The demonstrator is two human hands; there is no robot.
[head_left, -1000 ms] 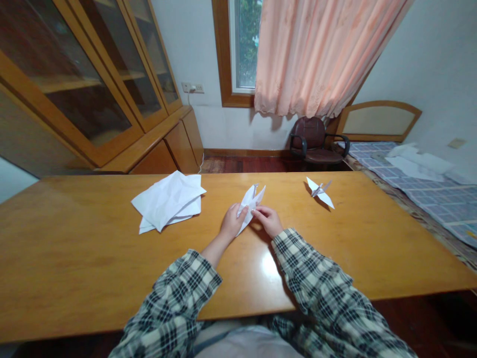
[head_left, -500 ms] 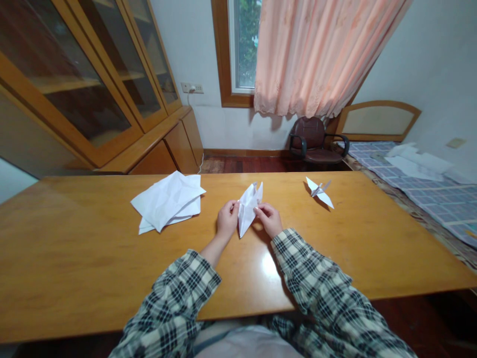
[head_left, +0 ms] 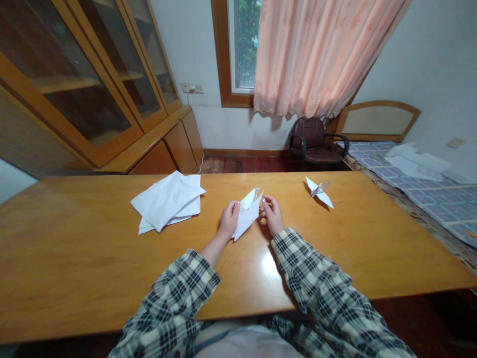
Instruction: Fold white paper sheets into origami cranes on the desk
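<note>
A white folded paper (head_left: 246, 219) with two narrow points at its far end is held over the middle of the table. My left hand (head_left: 228, 219) is closed on its left side, thumb on top. My right hand (head_left: 273, 215) is at its right, with thumb and forefinger closed at the tip of the right-hand point. The other right fingers are curled beside the paper's edge. To the right, a finished white origami crane (head_left: 319, 192) rests on the table with its wings spread.
A loose stack of white paper sheets (head_left: 169, 201) lies to the left on the wooden table (head_left: 93, 278). Beyond the table are a glass-door cabinet (head_left: 112, 89), a dark armchair (head_left: 315, 141) and a bed (head_left: 417, 174) with a checked cover.
The folded paper has turned and tilted, its near tip shifting left. My right hand has moved from the paper's right side up to its far point. My left hand keeps hold.
</note>
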